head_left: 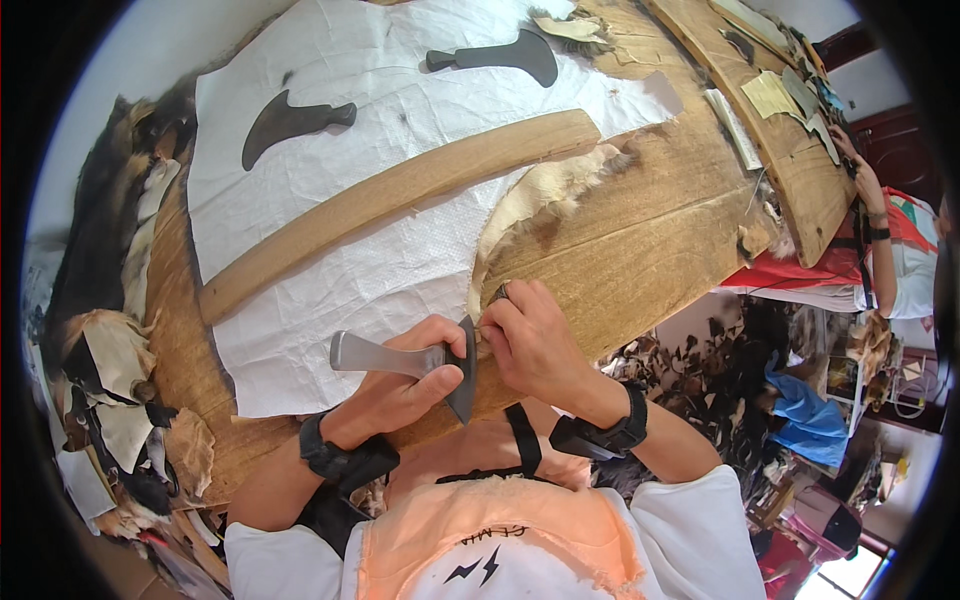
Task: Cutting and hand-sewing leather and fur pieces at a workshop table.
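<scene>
Grips with the left hand (405,392), in the head view, a grey half-moon knife (400,360), thumb and fingers closed about its neck, handle pointing left and blade set between the two hands. Pinches with the right hand (535,340), fingers curled in just beside the blade's upper tip, apparently on the near end of a pale furred hide piece (520,215) curving away beyond the right hand, between the bare wood of the table (620,260) and a white sheet (290,340). Looks like trimming or parting the hide's near end; seems to call next for holding the hide taut with the right hand and drawing the blade along it, keeping the right fingertips clear. Has, beyond both hands on the sheet, a long wooden strip (400,215), then one dark blade (290,128) ahead of the left hand and another dark blade (500,58) farther ahead. Cannot tell whether blade and hide touch, with the right fingers covering the spot, nor make out a small dark bit (500,292) at those fingers. Loses to the dark lens rim part of a co-worker (915,300) well to the right and of the scraps (120,350) to the left.
</scene>
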A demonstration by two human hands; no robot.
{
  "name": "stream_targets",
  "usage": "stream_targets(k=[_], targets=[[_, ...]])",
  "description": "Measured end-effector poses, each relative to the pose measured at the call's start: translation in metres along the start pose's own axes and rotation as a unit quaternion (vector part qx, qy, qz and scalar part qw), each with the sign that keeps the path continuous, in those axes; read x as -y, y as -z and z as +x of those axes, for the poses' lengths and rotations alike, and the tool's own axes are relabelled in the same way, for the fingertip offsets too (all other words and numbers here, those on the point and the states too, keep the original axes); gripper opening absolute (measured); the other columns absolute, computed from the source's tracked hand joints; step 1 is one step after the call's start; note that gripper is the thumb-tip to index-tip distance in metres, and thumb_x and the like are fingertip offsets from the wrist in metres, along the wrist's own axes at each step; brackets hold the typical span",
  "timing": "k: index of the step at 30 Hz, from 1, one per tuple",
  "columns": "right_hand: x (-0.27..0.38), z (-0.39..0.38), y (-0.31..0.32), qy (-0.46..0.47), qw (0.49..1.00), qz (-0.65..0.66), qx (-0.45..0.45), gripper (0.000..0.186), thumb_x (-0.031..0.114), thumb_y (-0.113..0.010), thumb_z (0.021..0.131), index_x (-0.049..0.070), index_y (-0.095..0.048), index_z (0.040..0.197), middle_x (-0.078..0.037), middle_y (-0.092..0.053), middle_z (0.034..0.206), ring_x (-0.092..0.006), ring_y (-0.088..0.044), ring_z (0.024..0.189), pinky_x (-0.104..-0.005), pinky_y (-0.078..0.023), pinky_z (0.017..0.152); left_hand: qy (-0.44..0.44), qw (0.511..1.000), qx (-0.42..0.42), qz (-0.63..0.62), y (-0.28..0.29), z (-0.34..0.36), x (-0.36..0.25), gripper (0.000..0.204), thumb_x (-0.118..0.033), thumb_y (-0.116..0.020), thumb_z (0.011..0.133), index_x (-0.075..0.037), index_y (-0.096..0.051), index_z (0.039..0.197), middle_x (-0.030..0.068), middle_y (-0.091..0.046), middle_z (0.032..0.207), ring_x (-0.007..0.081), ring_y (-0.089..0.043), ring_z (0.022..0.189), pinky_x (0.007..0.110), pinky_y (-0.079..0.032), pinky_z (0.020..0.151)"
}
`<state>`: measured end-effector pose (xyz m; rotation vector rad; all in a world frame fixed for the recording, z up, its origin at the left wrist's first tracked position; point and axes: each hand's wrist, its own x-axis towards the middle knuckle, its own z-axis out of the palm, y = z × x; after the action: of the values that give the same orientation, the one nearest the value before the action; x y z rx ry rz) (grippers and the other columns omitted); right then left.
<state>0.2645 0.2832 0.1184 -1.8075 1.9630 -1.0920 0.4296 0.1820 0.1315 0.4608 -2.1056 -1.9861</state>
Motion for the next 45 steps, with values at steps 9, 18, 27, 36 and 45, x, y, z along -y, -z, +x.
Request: stream_targets(k=[9, 18, 27, 36, 45], targets=[[-0.002, -0.002, -0.003, 0.005, 1.0, 0.025, 0.012, 0.011, -0.001, -0.056, 0.068, 0.002, -0.051, 0.077, -0.014, -0.044, 0.082, -0.0319, -0.043, 0.077, -0.0415, -0.036, 0.068, -0.005, 0.998, -0.012, 0.067, -0.003, 0.007, -0.004, 0.048, -0.053, -0.053, 0.086, -0.005, -0.048, 0.091, 0.0044, -0.045, 0.085, 0.0151, -0.044, 0.074, 0.026, -0.039, 0.067], [-0.013, 0.008, 0.03, -0.054, 0.994, 0.097, 0.021, 0.015, -0.002, -0.056, 0.069, 0.003, -0.053, 0.083, -0.015, -0.046, 0.081, -0.0326, -0.047, 0.078, -0.0392, -0.039, 0.067, -0.002, 0.993, 0.016, 0.113, -0.002, 0.01, -0.004, 0.057, -0.063, -0.046, 0.084, -0.005, -0.045, 0.089, 0.0017, -0.039, 0.083, 0.0127, -0.037, 0.075, 0.025, -0.033, 0.066], [-0.006, 0.004, 0.056, 0.001, 0.992, -0.122, -0.017, 0.02, 0.002, -0.063, 0.068, 0.005, -0.058, 0.087, -0.01, -0.05, 0.079, -0.028, -0.051, 0.075, -0.0341, -0.044, 0.064, 0.004, 0.999, -0.046, 0.002, 0.01, 0.017, -0.023, 0.051, -0.058, -0.042, 0.089, -0.007, -0.046, 0.091, -0.0014, -0.041, 0.083, 0.0074, -0.038, 0.072, 0.021, -0.033, 0.064], [-0.006, 0.008, 0.014, 0.11, 0.99, -0.084, 0.029, 0.012, 0.009, -0.059, 0.065, 0.004, -0.055, 0.074, -0.007, -0.046, 0.073, -0.0232, -0.048, 0.07, -0.0314, -0.044, 0.062, 0.03, 0.999, -0.015, 0.027, 0.024, 0.043, -0.013, 0.048, -0.054, -0.044, 0.09, -0.007, -0.047, 0.092, -0.0004, -0.043, 0.083, 0.0091, -0.041, 0.079, 0.024, -0.036, 0.071], [-0.013, 0.005, 0.01, 0.21, 0.966, -0.153, 0.017, 0.014, 0.012, -0.057, 0.061, 0.001, -0.058, 0.068, -0.006, -0.044, 0.072, -0.0205, -0.047, 0.071, -0.03, -0.043, 0.06, 0.007, 0.998, 0.003, 0.069, 0.023, 0.039, -0.009, 0.049, -0.053, -0.051, 0.086, -0.004, -0.048, 0.09, 0.007, -0.045, 0.087, 0.0178, -0.045, 0.082, 0.028, -0.038, 0.075]])
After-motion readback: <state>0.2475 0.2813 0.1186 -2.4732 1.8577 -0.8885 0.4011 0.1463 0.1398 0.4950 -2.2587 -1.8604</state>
